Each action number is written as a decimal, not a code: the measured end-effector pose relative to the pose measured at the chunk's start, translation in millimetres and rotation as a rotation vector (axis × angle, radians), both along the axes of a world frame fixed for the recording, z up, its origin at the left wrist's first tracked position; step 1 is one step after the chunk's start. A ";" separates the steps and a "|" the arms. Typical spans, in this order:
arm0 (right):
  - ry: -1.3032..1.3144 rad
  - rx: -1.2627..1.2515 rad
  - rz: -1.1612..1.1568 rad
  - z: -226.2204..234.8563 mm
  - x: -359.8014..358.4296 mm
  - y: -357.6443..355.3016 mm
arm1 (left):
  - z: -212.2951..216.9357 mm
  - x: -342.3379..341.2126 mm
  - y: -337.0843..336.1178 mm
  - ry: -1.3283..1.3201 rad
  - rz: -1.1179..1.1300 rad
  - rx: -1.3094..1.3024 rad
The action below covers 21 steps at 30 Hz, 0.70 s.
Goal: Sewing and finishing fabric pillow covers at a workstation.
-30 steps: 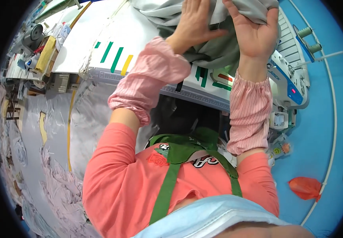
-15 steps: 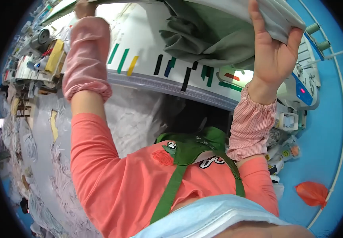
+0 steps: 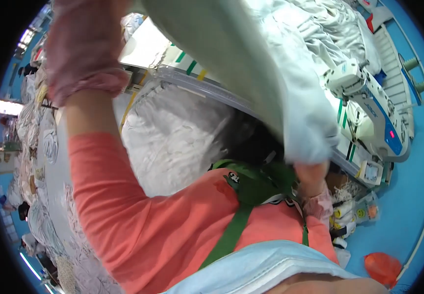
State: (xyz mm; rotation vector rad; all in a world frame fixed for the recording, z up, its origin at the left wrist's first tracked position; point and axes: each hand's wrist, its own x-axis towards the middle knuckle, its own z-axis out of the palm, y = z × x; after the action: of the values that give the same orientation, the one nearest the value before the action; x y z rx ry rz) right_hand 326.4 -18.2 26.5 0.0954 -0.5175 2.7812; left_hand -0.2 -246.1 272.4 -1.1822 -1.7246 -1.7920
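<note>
A pale grey-white cloth, smeared by motion, hangs in front of me from the top edge down to my right hand. Its lower end covers that hand's fingers, so their grip is hidden. My left arm reaches up in a pink sleeve cover; the hand itself lies past the top edge. Behind the cloth is a white sewing table with coloured tape strips along its front edge. To the right stands a white and blue sewing machine.
White fabric is heaped at the back of the table. More pale cloth fills the space below its front edge. Thread cones stand at the far right. A red bag lies on the blue floor. Garment piles line the left.
The cloth has been lifted off the table into a hanging length. My right hand has come down and nearer me; my left arm has moved left and higher. The view has turned, showing more machine.
</note>
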 end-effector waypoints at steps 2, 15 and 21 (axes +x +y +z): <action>-0.700 0.180 -0.010 -30.9 22.6 -20.6 | -65.6 6.4 89.7 0.124 0.129 -0.128; -0.841 0.941 -0.408 -64.5 13.0 34.6 | -295.6 110.2 144.8 0.901 -1.003 -0.430; -0.357 1.587 -0.374 -23.9 -133.6 0.1 | -299.2 -69.3 56.5 0.459 -0.021 -0.713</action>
State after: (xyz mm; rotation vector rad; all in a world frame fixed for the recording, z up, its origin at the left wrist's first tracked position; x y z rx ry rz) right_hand 192.8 -18.1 2.6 -0.1451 -2.3188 1.3990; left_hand -69.5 -189.6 -26.8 -1.7113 -2.0961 -0.7929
